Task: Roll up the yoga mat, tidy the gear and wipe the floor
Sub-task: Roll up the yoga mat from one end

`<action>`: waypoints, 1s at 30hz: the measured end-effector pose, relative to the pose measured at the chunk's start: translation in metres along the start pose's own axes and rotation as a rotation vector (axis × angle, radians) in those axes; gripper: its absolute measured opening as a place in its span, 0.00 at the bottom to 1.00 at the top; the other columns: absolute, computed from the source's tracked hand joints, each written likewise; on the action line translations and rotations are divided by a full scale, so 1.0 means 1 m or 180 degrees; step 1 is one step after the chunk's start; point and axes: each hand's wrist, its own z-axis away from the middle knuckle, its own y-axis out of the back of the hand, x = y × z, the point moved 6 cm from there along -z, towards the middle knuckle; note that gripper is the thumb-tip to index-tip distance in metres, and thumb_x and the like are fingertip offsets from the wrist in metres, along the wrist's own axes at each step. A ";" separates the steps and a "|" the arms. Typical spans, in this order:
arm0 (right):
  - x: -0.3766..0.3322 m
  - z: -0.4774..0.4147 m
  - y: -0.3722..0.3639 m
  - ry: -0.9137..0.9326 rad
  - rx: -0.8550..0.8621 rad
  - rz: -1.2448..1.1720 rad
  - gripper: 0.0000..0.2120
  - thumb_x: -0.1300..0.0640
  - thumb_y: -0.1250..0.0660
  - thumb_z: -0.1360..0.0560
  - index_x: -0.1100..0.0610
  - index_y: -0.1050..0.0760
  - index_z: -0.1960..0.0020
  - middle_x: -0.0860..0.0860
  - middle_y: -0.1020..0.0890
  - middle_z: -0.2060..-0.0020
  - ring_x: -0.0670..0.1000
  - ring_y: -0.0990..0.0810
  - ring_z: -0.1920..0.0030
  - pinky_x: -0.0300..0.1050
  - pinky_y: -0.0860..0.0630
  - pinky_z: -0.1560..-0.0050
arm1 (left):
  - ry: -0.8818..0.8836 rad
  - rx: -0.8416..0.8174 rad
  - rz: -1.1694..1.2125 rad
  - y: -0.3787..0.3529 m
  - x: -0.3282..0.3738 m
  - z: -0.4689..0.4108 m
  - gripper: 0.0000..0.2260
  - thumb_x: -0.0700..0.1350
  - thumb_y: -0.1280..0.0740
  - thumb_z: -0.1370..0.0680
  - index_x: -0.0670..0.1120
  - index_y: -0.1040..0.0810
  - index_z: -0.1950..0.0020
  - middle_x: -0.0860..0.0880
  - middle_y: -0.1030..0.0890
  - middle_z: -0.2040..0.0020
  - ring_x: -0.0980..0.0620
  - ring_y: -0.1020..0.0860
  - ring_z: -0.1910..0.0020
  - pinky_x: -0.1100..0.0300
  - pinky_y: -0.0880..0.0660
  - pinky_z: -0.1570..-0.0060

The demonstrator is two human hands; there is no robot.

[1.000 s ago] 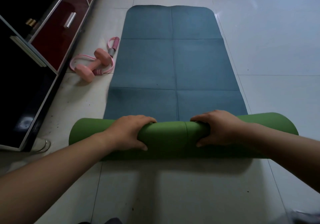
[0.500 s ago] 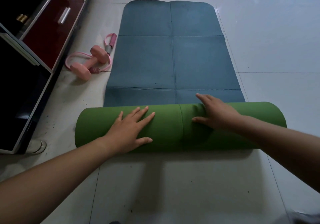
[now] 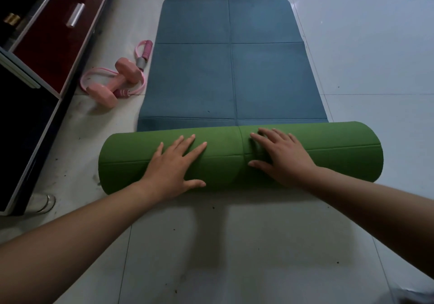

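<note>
The yoga mat lies on the tiled floor, partly rolled. Its rolled part (image 3: 328,153) is a thick green cylinder across the middle of the view; the flat part (image 3: 230,69) shows its blue face and stretches away from me. My left hand (image 3: 173,167) rests flat on the roll left of centre, fingers spread. On the roll right of centre, my right hand (image 3: 281,156) presses down palm first, fingers apart. Neither hand grips anything.
A pink dumbbell (image 3: 110,82) and a pink resistance band with grey-pink handles (image 3: 142,57) lie on the floor left of the mat. A dark cabinet with red drawers (image 3: 47,36) runs along the left. White floor tiles (image 3: 234,245) with dirt specks lie in front of me.
Both hands went from curled over the roll to flat on top of it with fingers spread. The roll has moved forward, covering more of the blue mat.
</note>
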 end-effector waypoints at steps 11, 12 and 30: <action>0.007 -0.014 -0.009 0.0185 -0.0398 0.0170 0.54 0.27 0.34 0.40 0.46 0.55 0.24 0.47 0.50 0.24 0.52 0.52 0.25 0.56 0.52 0.26 | -0.0060 -0.0265 0.0127 0.003 -0.016 -0.028 0.47 0.72 0.35 0.38 0.65 0.58 0.27 0.50 0.51 0.23 0.49 0.50 0.25 0.47 0.49 0.28; 0.009 -0.014 -0.010 0.0217 -0.0456 0.0202 0.55 0.26 0.33 0.41 0.46 0.56 0.24 0.47 0.51 0.24 0.53 0.53 0.25 0.56 0.53 0.26 | -0.0084 -0.0287 0.0103 0.001 -0.017 -0.028 0.47 0.73 0.35 0.38 0.65 0.58 0.27 0.50 0.51 0.23 0.48 0.50 0.25 0.47 0.50 0.28; 0.003 -0.005 0.003 0.0330 -0.0137 0.0288 0.46 0.33 0.28 0.40 0.45 0.41 0.28 0.44 0.33 0.30 0.51 0.34 0.32 0.50 0.42 0.33 | -0.0255 0.0337 0.0277 0.014 -0.016 -0.014 0.43 0.68 0.28 0.40 0.62 0.40 0.28 0.51 0.28 0.33 0.47 0.28 0.37 0.52 0.28 0.44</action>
